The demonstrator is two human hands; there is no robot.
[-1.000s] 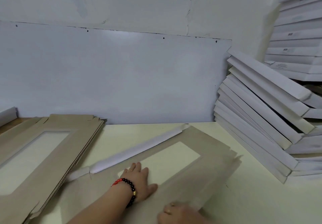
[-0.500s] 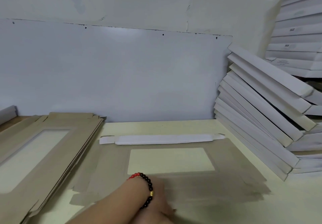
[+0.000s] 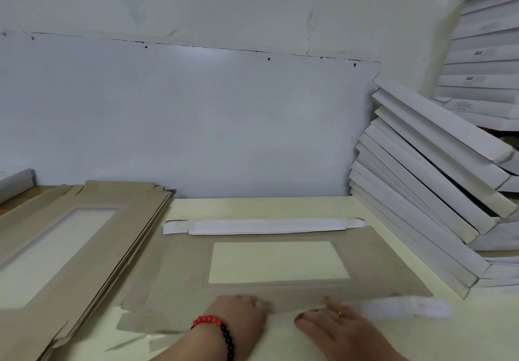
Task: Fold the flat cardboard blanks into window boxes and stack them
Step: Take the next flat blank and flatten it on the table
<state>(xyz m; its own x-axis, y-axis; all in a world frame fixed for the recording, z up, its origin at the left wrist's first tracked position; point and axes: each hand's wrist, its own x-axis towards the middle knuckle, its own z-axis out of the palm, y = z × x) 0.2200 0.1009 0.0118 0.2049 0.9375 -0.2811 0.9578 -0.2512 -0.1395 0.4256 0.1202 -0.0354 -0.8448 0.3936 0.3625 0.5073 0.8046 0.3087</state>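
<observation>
A flat brown cardboard blank [image 3: 179,276] with a clear window [image 3: 276,262] lies square in front of me on the table. Its far white flap [image 3: 266,226] is folded over onto it. The near flap [image 3: 393,308] is being turned up, its white side showing, blurred at the right. My left hand [image 3: 238,317], with a red and black bead bracelet, presses on the near edge. My right hand [image 3: 334,324], wearing a ring, lies flat on the near flap beside it. Folded white boxes [image 3: 421,186] lean in a stack at the right.
A pile of flat brown blanks [image 3: 70,248] with windows lies at the left. More white boxes [image 3: 483,60] are stacked higher up at the far right. A white wall panel [image 3: 196,122] stands behind the pale table [image 3: 252,206].
The blank has been swung from a diagonal to square in front of me. My hands slid to its near edge, and the near flap now shows its white side.
</observation>
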